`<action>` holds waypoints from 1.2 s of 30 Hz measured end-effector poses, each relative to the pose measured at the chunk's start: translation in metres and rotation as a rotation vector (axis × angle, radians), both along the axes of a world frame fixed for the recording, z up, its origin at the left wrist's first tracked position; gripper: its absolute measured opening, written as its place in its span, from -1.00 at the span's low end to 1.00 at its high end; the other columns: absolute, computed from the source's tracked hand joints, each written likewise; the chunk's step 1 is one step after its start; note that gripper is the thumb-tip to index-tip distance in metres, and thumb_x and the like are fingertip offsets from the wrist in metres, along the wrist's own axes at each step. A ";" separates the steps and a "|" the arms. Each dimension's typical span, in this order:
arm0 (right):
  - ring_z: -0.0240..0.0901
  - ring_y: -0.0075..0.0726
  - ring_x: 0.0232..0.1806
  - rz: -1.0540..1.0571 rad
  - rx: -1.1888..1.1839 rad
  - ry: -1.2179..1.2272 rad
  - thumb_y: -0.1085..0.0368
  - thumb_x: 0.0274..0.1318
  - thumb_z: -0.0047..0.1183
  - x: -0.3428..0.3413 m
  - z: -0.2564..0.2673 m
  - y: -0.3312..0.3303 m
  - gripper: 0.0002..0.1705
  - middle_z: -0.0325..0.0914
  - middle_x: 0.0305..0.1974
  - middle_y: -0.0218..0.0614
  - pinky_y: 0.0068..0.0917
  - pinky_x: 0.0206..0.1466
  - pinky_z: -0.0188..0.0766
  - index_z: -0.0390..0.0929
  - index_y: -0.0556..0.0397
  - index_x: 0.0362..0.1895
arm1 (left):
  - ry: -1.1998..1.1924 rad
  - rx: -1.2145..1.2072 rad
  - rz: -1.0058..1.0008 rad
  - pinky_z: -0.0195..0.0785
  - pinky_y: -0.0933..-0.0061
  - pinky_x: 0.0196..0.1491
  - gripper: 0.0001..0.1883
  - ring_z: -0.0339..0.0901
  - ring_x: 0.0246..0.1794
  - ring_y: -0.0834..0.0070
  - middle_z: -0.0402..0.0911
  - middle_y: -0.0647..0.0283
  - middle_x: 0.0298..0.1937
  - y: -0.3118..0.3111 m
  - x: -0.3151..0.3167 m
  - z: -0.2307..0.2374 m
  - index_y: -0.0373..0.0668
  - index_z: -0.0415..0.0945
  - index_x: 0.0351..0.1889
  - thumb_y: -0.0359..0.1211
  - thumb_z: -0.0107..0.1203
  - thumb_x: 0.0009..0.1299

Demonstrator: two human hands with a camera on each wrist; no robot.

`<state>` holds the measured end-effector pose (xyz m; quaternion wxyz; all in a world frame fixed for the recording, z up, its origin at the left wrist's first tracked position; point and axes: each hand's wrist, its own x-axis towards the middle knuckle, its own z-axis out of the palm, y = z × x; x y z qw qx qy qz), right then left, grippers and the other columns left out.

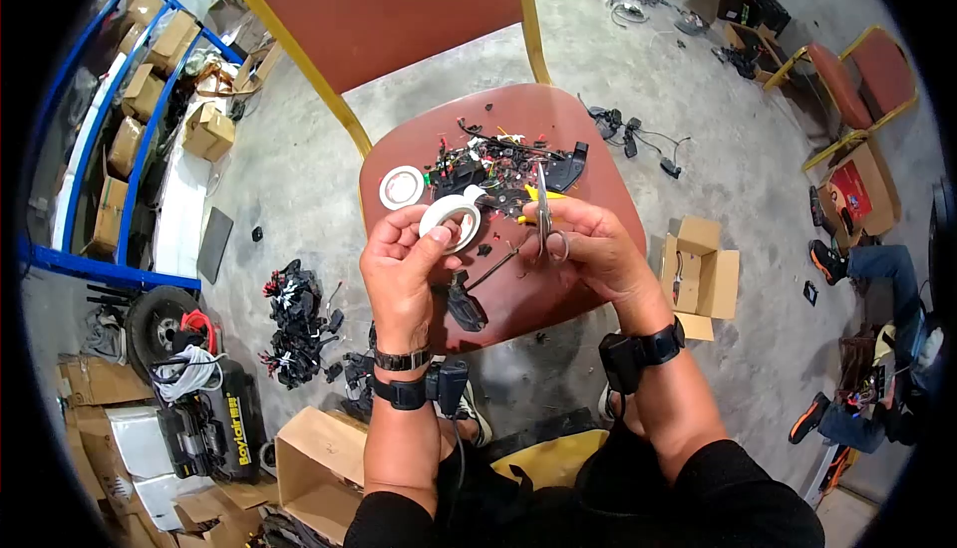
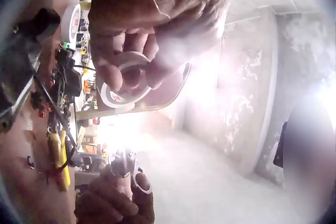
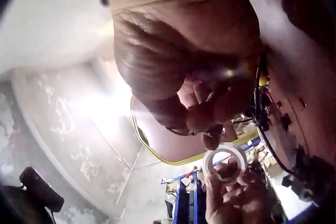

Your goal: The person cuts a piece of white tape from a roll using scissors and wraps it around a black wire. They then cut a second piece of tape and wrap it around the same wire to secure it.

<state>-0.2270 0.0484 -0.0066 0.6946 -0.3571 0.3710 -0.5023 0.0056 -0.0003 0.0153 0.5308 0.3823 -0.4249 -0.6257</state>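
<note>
A roll of white tape [image 1: 435, 213] is gripped between the thumb and fingers of my left hand [image 1: 399, 274], above the front part of the chair seat. My right hand [image 1: 606, 251] holds a pair of metal scissors [image 1: 542, 197] by the finger loops, blades pointing away from me. In the left wrist view, the tape roll [image 2: 107, 98] shows its ring edge-on toward the other hand. Below both hands lies a pile of black connectors and cut wire bits [image 1: 478, 159]. A second white tape roll [image 1: 385, 190] lies flat at the seat's left.
The red chair seat [image 1: 588, 294] carries a yellow-handled tool [image 2: 62, 161] and a black connector with a cable [image 1: 466, 306]. On the floor are an open cardboard box [image 1: 716, 284], bundled black cables [image 1: 294, 324] and a compressor [image 1: 234, 418]. Blue shelving [image 1: 130, 199] stands left; other people sit at right.
</note>
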 end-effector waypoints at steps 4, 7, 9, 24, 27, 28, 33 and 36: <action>0.41 -0.63 -0.43 -0.020 0.010 -0.090 0.24 0.22 0.06 0.005 0.000 -0.002 -0.36 0.61 -0.23 -0.34 -0.70 -0.50 0.27 0.25 0.06 0.37 | -0.078 -0.096 -0.058 0.52 0.57 -0.25 -0.66 0.61 -0.24 0.55 0.66 0.14 -0.15 0.005 -0.003 0.002 -0.34 0.47 0.00 -0.55 0.25 0.28; 0.41 -0.60 -0.46 -0.056 0.051 -0.223 0.19 0.27 0.00 0.007 0.006 -0.002 -0.35 0.57 -0.26 -0.33 -0.69 -0.49 0.26 0.18 0.05 0.40 | -0.144 -0.168 -0.086 0.47 0.60 -0.19 -0.64 0.57 -0.26 0.62 0.65 0.22 -0.17 0.009 -0.005 0.003 -0.34 0.50 0.00 -0.55 0.30 0.24; 0.41 -0.59 -0.47 -0.098 0.076 -0.254 0.18 0.27 0.01 0.007 0.008 -0.004 -0.37 0.54 -0.29 -0.34 -0.68 -0.49 0.27 0.20 0.04 0.38 | -0.184 -0.180 -0.118 0.45 0.62 -0.18 -0.64 0.56 -0.26 0.64 0.64 0.25 -0.18 0.012 -0.003 0.004 -0.35 0.51 -0.01 -0.55 0.31 0.23; 0.41 -0.60 -0.54 -0.139 0.024 -0.228 0.33 0.22 0.11 0.005 0.006 0.001 -0.71 0.51 -0.35 -0.39 -0.67 -0.51 0.31 0.45 0.12 0.00 | -0.231 -0.281 -0.301 0.38 0.51 -0.02 -0.73 0.53 -0.14 0.52 0.62 0.15 -0.13 0.024 -0.010 0.016 -0.39 0.59 -0.15 -0.53 0.34 0.20; 0.40 -0.61 -0.55 -0.155 -0.030 -0.258 0.34 0.21 0.11 0.005 0.005 0.000 -0.72 0.50 -0.36 -0.39 -0.67 -0.53 0.31 0.45 0.12 -0.02 | -0.222 -0.276 -0.313 0.38 0.51 -0.01 -0.74 0.54 -0.13 0.50 0.62 0.14 -0.12 0.025 -0.008 0.016 -0.39 0.59 -0.14 -0.55 0.32 0.20; 0.40 -0.61 -0.55 -0.161 -0.035 -0.270 0.34 0.20 0.11 0.004 0.006 0.000 -0.73 0.50 -0.37 -0.39 -0.67 -0.53 0.31 0.45 0.12 -0.02 | -0.229 -0.279 -0.316 0.38 0.50 0.00 -0.74 0.54 -0.12 0.50 0.62 0.14 -0.12 0.025 -0.008 0.016 -0.39 0.59 -0.14 -0.55 0.32 0.20; 0.39 -0.61 -0.56 -0.185 -0.042 -0.263 0.37 0.17 0.12 0.003 0.013 0.002 -0.72 0.48 -0.39 -0.40 -0.66 -0.54 0.30 0.46 0.12 -0.04 | -0.242 -0.276 -0.313 0.38 0.48 0.02 -0.74 0.55 -0.09 0.47 0.62 0.13 -0.11 0.029 -0.007 0.018 -0.39 0.58 -0.14 -0.57 0.30 0.21; 0.38 -0.61 -0.56 -0.177 -0.041 -0.252 0.38 0.15 0.12 0.002 0.016 0.004 -0.71 0.48 -0.38 -0.39 -0.67 -0.54 0.29 0.45 0.13 -0.03 | -0.263 -0.299 -0.317 0.38 0.47 0.03 -0.74 0.55 -0.09 0.47 0.62 0.13 -0.11 0.029 -0.006 0.019 -0.39 0.59 -0.14 -0.58 0.30 0.20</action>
